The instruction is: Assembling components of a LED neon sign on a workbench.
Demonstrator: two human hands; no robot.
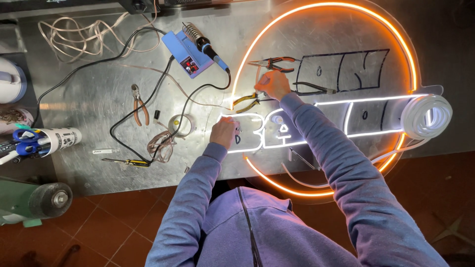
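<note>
- The right hand (273, 84) pinched a thin wire end at the upper left rim of the round neon sign (346, 59), just above the yellow-handled pliers (246, 101).
- The left hand (225, 132) pressed its closed fingers on the white lit letters (257, 133) at the left edge of the sign.
- The sign was lit, so I judged that a slip of the wire could short the contacts.
- The soldering iron (205, 45) rested in its blue station (184, 55), left of the sign; its cable could snag a sleeve.
- I counted one sign, one station, three pliers and one white strip coil (426, 114).
</note>
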